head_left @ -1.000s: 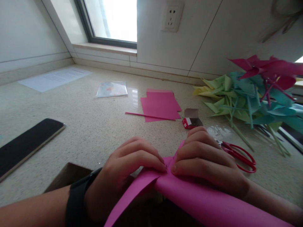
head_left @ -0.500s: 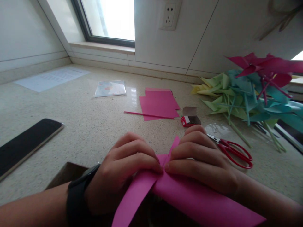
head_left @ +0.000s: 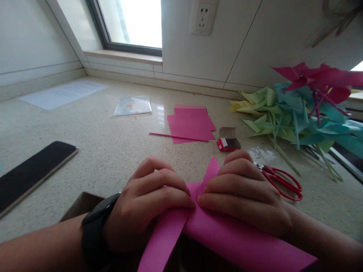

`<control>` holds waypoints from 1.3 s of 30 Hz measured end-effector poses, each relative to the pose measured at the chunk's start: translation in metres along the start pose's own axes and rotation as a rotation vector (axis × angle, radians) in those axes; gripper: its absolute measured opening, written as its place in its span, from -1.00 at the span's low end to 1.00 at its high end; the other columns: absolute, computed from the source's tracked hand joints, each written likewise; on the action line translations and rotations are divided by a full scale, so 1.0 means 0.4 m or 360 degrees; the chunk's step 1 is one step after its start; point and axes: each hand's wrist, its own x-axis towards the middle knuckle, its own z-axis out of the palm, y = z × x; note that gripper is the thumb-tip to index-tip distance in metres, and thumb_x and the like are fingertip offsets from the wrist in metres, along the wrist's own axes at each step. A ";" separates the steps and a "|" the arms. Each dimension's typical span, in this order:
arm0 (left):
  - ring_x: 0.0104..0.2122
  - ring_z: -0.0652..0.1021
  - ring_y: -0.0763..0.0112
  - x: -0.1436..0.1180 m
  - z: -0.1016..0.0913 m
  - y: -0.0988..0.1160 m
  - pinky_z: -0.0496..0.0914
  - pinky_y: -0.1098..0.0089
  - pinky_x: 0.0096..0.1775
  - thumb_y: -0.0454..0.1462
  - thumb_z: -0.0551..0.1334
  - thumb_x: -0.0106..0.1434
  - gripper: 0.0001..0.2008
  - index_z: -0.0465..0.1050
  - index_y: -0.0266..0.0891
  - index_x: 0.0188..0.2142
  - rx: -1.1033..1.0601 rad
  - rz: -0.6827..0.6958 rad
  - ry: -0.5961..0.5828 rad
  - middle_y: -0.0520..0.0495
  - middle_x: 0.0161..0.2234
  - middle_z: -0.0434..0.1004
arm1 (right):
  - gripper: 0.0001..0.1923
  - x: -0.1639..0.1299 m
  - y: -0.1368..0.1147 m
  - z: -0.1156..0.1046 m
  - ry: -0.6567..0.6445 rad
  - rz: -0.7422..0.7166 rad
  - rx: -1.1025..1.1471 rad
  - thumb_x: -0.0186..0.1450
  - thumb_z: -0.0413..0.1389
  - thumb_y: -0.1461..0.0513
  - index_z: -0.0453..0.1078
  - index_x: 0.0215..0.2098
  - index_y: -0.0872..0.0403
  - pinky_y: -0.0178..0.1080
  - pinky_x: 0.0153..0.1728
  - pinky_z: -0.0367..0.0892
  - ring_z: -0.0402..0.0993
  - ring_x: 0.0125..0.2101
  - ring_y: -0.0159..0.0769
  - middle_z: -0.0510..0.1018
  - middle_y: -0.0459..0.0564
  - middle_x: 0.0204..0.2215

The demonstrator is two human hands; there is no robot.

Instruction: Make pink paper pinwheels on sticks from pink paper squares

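Fingertips of the left hand [head_left: 147, 206] and right hand [head_left: 244, 196] meet at the centre of the pink paper sheet [head_left: 227, 241], both hands curled and pinching its folded points together. Hold the points stacked squarely and press straight down, so the layers do not slip; this is a judgement. The sheet lies at the near counter edge, just beside and left of the red scissors [head_left: 279, 179]. Its long axis runs from lower right toward the hands; one free tip [head_left: 212, 168] points up and away.

A speckled stone counter [head_left: 113, 151] meets tiled walls [head_left: 255, 45] under a bright window [head_left: 133, 22].
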 end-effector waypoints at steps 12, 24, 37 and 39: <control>-0.23 0.48 0.27 -0.001 0.001 0.000 0.37 0.28 -0.12 -0.23 0.18 0.43 -0.80 0.56 -0.26 -0.15 0.0021 -0.0006 -0.0018 -0.11 -0.28 0.64 | -0.78 0.004 -0.002 -0.007 0.0007 0.0012 -0.0019 0.45 0.01 0.32 0.48 -0.15 -0.04 -0.13 -0.25 0.38 0.51 -0.37 -0.31 0.68 -0.17 -0.33; -0.16 0.42 0.26 -0.012 0.026 -0.020 0.34 0.29 -0.12 -0.36 0.35 0.24 -0.71 0.40 -0.19 -0.05 0.0176 -0.0208 0.0155 -0.09 -0.17 0.45 | -0.79 -0.003 0.016 -0.018 0.0037 -0.0063 -0.0170 0.47 0.01 0.31 0.50 -0.13 0.01 -0.12 -0.23 0.32 0.41 -0.32 -0.30 0.66 -0.15 -0.31; -0.33 0.52 0.28 0.031 0.011 -0.070 0.39 0.30 -0.25 0.01 0.01 0.42 -0.50 0.58 -0.30 -0.27 -0.1386 -0.1449 -0.0189 -0.16 -0.29 0.60 | -0.84 -0.038 0.054 -0.012 0.0306 -0.0330 -0.0752 0.33 0.21 0.32 0.58 -0.22 -0.07 -0.12 -0.26 0.23 0.36 -0.30 -0.27 0.64 -0.17 -0.25; -0.33 0.52 0.30 0.037 0.015 -0.069 0.39 0.32 -0.23 0.08 0.07 0.40 -0.48 0.59 -0.30 -0.25 -0.1579 -0.1506 -0.0205 -0.14 -0.30 0.61 | -0.84 -0.036 0.047 -0.010 0.0281 -0.0425 -0.0811 0.35 0.18 0.30 0.58 -0.24 -0.09 -0.13 -0.28 0.21 0.35 -0.30 -0.29 0.63 -0.21 -0.21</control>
